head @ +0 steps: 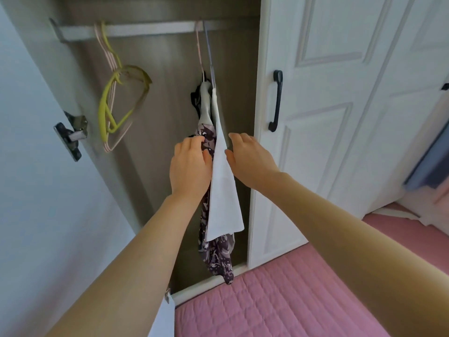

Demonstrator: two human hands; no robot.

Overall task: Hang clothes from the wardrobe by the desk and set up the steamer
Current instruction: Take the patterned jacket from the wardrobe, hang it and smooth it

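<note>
Inside the open wardrobe, a white garment (224, 200) and a dark patterned garment (218, 259) hang on hangers from the rail (150, 29). My left hand (190, 166) reaches in on the left of them, its fingers curled against the patterned cloth and its thumb at the white garment's edge. On the other side my right hand (250, 156) is beside the white garment, with relaxed fingers and its thumb touching the cloth's right edge. Whether either hand grips the cloth is hidden.
Several empty yellow and pink hangers (111, 103) hang at the rail's left end. The left wardrobe door (36, 190) stands open beside my left arm. The white right door (328, 117) with a black handle (275, 100) is closed. A pink quilted bed (279, 300) lies below.
</note>
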